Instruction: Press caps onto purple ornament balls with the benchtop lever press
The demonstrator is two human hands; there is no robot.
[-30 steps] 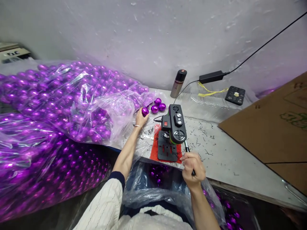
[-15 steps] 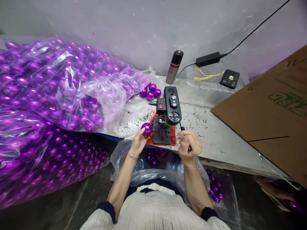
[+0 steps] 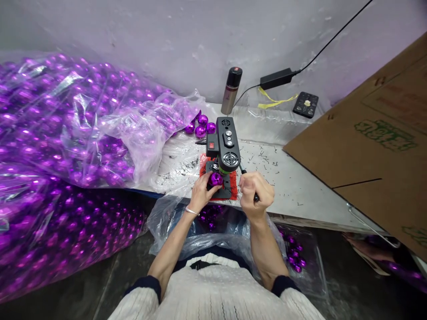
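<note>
A small black press machine point(image 3: 229, 146) with a red switch and round vents stands on a red sheet point(image 3: 234, 189) at the table's front. Between the thumb and fingers of my left hand point(image 3: 202, 192) is a shiny purple faceted ball ornament point(image 3: 216, 178), held over the machine's black base plate, below its head. My right hand point(image 3: 256, 195) is wrapped in a fist around the machine's black-gripped lever point(image 3: 256, 197). Several more purple ball ornaments point(image 3: 200, 131) lie behind and left of the machine, by the mouth of a plastic bag.
Large clear bags of purple balls point(image 3: 66, 133) fill the left side. Behind the machine stand a spray can point(image 3: 231, 90), a black power adapter point(image 3: 276, 78), a yellow strap point(image 3: 276, 102) and a black flat device point(image 3: 305, 105). A cardboard box point(image 3: 367, 142) leans at right. Black scraps litter the table point(image 3: 287, 195).
My left hand has moved right, carrying the ball from beside the machine to over its base plate. My right hand stays on the lever. The whole view has shifted slightly.
</note>
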